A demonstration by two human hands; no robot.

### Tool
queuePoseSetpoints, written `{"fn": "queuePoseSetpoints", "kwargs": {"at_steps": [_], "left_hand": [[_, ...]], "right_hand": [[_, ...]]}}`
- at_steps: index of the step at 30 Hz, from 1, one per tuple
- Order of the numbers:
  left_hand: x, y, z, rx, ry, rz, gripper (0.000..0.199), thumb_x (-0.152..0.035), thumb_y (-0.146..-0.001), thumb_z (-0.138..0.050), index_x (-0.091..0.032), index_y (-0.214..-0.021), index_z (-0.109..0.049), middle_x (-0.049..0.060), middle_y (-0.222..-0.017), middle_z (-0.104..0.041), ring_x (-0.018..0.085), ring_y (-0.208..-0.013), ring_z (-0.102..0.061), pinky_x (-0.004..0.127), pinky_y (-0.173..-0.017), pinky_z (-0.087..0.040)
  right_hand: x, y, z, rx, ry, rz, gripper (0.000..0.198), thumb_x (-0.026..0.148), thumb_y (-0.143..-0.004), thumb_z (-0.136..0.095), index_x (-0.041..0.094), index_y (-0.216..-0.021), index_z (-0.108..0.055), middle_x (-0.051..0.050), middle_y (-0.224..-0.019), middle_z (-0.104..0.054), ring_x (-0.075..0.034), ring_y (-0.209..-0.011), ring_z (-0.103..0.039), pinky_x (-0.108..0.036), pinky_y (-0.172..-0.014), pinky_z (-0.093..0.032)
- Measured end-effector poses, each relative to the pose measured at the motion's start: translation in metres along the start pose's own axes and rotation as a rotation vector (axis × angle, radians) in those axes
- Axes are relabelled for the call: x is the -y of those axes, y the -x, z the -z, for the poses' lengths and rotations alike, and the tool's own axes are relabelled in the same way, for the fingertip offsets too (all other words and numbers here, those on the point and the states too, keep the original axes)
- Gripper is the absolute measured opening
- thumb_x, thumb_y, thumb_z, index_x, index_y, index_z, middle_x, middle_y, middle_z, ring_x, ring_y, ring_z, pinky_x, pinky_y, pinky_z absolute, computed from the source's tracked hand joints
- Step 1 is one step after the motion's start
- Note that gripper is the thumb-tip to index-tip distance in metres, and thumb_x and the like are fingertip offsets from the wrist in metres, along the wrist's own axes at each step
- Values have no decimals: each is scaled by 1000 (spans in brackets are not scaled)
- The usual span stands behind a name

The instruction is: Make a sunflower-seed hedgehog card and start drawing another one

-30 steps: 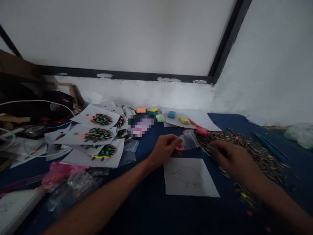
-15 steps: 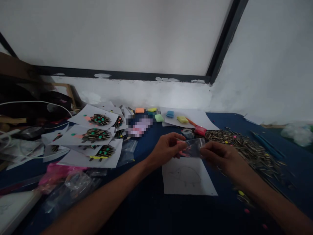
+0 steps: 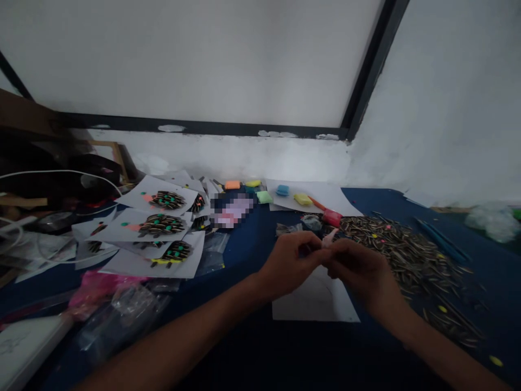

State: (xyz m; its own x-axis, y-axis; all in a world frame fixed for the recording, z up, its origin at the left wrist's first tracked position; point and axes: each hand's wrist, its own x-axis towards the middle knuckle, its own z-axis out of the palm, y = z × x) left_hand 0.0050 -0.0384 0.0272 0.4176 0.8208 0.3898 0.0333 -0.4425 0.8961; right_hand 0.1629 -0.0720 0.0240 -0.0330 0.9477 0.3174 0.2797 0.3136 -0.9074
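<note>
My left hand (image 3: 291, 263) and my right hand (image 3: 362, 269) meet fingertip to fingertip above a sheet of white paper (image 3: 313, 309). Both are closed in a pinch around a small piece of pink clay (image 3: 330, 237), whose pale, pointed top sticks up between the fingers. Its lower part is hidden by my fingers. Most of the drawing on the paper is covered by my hands. Just beyond my left hand lies a clear plastic bag (image 3: 288, 228), with a crumpled clear wrapper (image 3: 312, 221) beside it.
Striped sunflower seeds (image 3: 411, 250) are heaped at right, near blue tweezers or scissors (image 3: 443, 239). Coloured clay packs, including a blue one (image 3: 283, 190), lie at the back beside a red-and-orange tool (image 3: 331, 217). Seed-covered hedgehog pictures (image 3: 163, 225) and plastic bags (image 3: 130, 304) fill the left.
The clear bag stretched between my hands is no longer held there. My hands have come together, now pinching the pink piece. A clear bag shows on the table beyond my left hand.
</note>
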Motion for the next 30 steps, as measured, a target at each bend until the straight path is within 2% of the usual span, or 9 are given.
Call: {"fn": "queuePoseSetpoints", "kwargs": {"at_steps": [5,10,12,15,19,23,27,30], "left_hand": [[3,-3,7,45,167,87,18,-28,-81,-63,-11,-80,-69,3,-69,-64,10,-61,-56,20,-57,-45],[4,-3,7,62,104,56,18,-23,-84,-56,-12,-85,-70,5,-76,-67,10,-62,-59,20,-58,-47],[4,-2,6,40,45,50,19,-23,-84,-55,-12,-85,-70,4,-75,-67,10,-61,-59,20,-57,-46],[2,-2,4,-8,-102,2,15,-21,-82,-57,-13,-78,-69,2,-67,-65,10,-58,-56,19,-55,-43],[0,-1,2,-5,-227,-80,11,-13,-77,-56,-14,-72,-66,0,-68,-63,9,-60,-52,18,-57,-39],[-3,2,0,-1,-270,-131,10,-6,-68,-56,-15,-70,-61,-1,-73,-60,9,-65,-52,20,-61,-39],[-6,4,-3,-26,-205,-57,10,-6,-64,-58,-15,-66,-54,-3,-65,-55,8,-60,-47,21,-57,-36],[-9,4,-6,-21,-6,8,9,-8,-70,-57,-15,-75,-53,-3,-69,-53,7,-59,-45,20,-56,-37]], "right_hand": [[4,-6,5,75,-19,-85,32,52,-71,-70,20,-77,-65,-1,-65,-62,-16,-59,-60,-29,-57,-52],[4,-6,7,82,28,-125,33,51,-75,-67,19,-79,-62,-2,-69,-64,-17,-63,-64,-29,-61,-54],[4,-5,6,56,102,-94,28,47,-79,-62,19,-79,-59,-1,-69,-63,-16,-63,-64,-27,-60,-53],[7,-2,5,12,330,13,19,38,-84,-54,20,-77,-56,0,-64,-62,-14,-56,-60,-23,-50,-46],[11,0,2,-16,551,150,10,30,-81,-52,21,-77,-55,2,-55,-58,-12,-43,-51,-22,-41,-36],[9,-2,3,-84,669,245,9,25,-78,-51,22,-71,-53,2,-54,-55,-12,-43,-48,-23,-42,-36],[7,-3,4,-156,657,229,2,24,-75,-53,22,-75,-51,3,-53,-53,-12,-43,-48,-23,-41,-35],[7,-3,3,-126,591,197,12,26,-79,-53,22,-90,-54,3,-58,-56,-11,-43,-50,-23,-42,-37]]}}
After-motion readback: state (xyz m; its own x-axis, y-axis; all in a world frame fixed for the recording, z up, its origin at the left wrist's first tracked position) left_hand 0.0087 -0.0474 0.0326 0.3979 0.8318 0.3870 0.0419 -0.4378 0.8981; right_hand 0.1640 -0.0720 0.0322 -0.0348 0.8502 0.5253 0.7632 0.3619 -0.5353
